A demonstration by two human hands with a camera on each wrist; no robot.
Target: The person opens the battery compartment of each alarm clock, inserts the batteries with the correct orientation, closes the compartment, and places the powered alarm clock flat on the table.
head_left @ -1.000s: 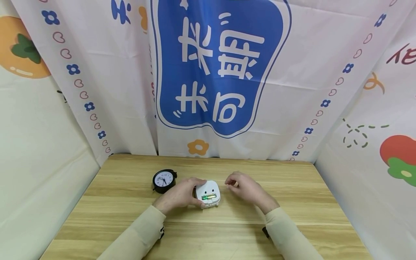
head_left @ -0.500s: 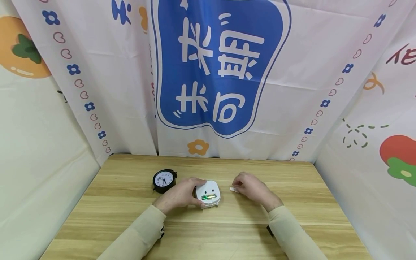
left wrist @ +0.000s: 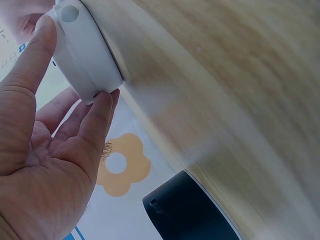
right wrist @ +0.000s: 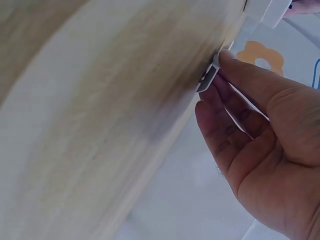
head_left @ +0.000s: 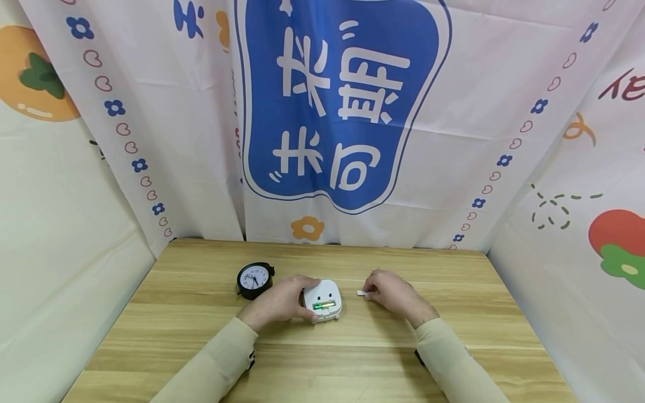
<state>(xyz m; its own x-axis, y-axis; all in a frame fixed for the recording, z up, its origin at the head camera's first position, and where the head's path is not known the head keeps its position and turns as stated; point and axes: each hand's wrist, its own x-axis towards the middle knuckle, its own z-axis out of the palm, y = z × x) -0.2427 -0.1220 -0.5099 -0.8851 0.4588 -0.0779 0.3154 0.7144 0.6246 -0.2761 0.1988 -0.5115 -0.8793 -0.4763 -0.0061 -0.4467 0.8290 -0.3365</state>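
Observation:
A white rounded-square clock [head_left: 317,291], seemingly face down, lies on the table in the head view. Its back shows two dark knobs and an uncovered slot with a green and gold battery [head_left: 324,305] in it. My left hand [head_left: 284,300] holds the clock by its sides, thumb on the near edge and fingers on the far edge; the left wrist view shows the clock's white side [left wrist: 85,50]. To the right, my right hand [head_left: 394,292] pinches a small flat white battery cover [head_left: 361,293], low at the table surface. In the right wrist view the cover [right wrist: 210,75] sits between thumb and fingertips.
A black round alarm clock [head_left: 254,280] stands left of my left hand, close to the forearm. The wooden table [head_left: 322,369] ends at a hanging printed cloth [head_left: 201,196] at the back, with more cloth at both sides.
My right hand has moved a little to the right and the white battery cover now shows, pinched in its fingers. The left hand and the white clock have stayed in place.

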